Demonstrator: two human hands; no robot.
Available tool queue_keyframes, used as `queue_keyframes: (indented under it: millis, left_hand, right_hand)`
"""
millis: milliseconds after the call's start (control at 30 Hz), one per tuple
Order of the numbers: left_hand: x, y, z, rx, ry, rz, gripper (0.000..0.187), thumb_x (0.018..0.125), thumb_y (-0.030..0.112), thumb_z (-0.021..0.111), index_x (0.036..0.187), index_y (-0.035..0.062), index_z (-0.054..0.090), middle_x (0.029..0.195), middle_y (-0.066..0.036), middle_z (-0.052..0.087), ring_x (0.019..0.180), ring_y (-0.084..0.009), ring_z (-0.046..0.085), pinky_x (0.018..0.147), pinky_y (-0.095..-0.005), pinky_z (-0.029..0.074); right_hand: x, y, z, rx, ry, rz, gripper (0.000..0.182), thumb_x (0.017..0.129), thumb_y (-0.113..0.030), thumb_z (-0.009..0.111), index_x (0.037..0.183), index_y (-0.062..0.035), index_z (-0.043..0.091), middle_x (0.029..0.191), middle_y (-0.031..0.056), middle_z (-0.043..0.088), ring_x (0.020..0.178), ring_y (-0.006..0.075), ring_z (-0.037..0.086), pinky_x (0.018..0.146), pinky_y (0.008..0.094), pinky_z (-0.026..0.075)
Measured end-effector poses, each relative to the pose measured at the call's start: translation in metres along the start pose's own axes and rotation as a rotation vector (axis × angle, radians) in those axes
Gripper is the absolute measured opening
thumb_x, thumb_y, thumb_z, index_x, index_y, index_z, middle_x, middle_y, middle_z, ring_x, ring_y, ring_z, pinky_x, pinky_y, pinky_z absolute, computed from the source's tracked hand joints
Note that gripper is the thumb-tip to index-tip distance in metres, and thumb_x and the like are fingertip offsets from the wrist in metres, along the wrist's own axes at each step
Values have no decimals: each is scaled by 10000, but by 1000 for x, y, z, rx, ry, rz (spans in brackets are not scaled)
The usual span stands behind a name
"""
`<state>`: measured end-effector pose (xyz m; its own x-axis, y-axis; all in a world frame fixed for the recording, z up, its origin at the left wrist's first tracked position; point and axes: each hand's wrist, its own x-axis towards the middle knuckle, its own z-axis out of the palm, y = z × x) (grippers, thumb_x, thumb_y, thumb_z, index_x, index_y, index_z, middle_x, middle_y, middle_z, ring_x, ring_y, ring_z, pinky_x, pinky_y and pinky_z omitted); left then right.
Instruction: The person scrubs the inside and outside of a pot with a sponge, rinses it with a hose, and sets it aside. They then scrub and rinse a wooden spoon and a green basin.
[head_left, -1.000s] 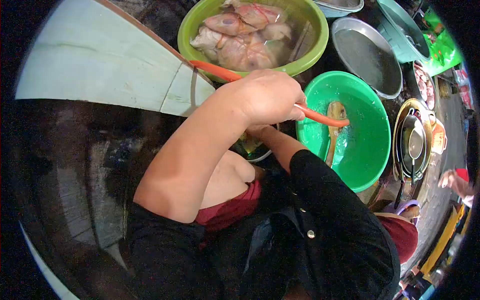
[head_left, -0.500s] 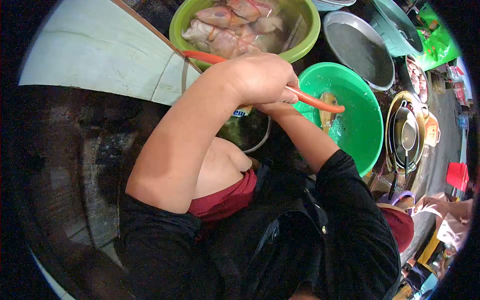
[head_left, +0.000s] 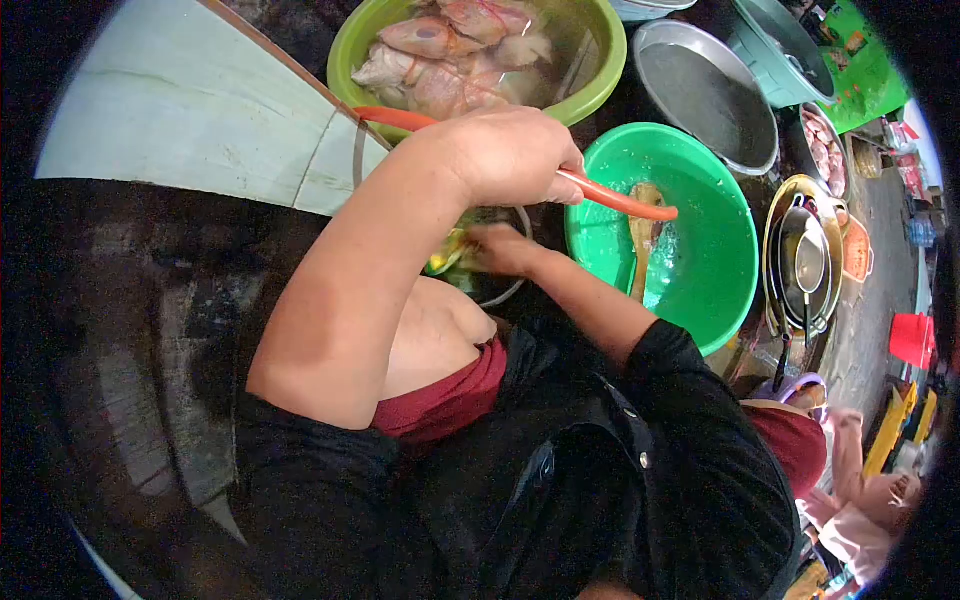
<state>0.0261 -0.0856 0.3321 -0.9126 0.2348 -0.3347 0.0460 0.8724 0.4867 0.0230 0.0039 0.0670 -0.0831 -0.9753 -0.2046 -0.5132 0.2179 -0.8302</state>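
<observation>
My left hand (head_left: 525, 160) is wrapped round an orange hose (head_left: 625, 203), whose end points over a green basin (head_left: 715, 235). A wooden spoon or paddle (head_left: 641, 235) lies in the basin with some water. Below my left forearm, my right hand (head_left: 500, 250) is blurred by motion, with its fingers at a yellow-green packet (head_left: 447, 252). The packet is partly hidden by my left arm. Behind the right hand is the rim of a dark container (head_left: 525, 285).
An olive-green basin (head_left: 612, 75) holds fish pieces in water. A grey metal basin (head_left: 705, 95), stacked pans with a strainer (head_left: 808, 262), a bowl of meat (head_left: 825, 155) and a red container (head_left: 911, 340) stand right. Another person's arm (head_left: 880, 495) shows lower right.
My right hand has moved down and left, away from my left hand. The packet shows lower and further left. The hose remains in my left hand, and the view has shifted slightly.
</observation>
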Motion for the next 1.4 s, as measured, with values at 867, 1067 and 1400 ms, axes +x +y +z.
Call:
queue_keyframes:
  millis: [867,1067,1400]
  left_hand:
    - [16,-9,-9,-131,-50,-87,322,849,282,606,1110,97,648,866,-126,678,804,-215,641,735,-357,484]
    - [20,-24,-24,-143,26,-111,343,864,315,609,1126,97,641,673,-48,602,599,-129,537,572,-313,441]
    - [51,-93,-46,-391,209,-372,329,919,296,549,1154,73,608,629,24,500,519,-51,455,449,-230,386]
  right_hand:
    - [-20,-16,3,-189,241,443,788,758,-126,568,1444,-155,181,1351,336,311,991,412,585,847,449,492]
    - [-49,-17,-41,374,322,360,414,660,-114,595,1069,-64,643,1016,204,636,922,355,613,852,378,481]
    - [-198,48,-118,1148,462,335,549,705,-26,609,1238,-56,478,1081,90,600,914,226,609,812,335,509]
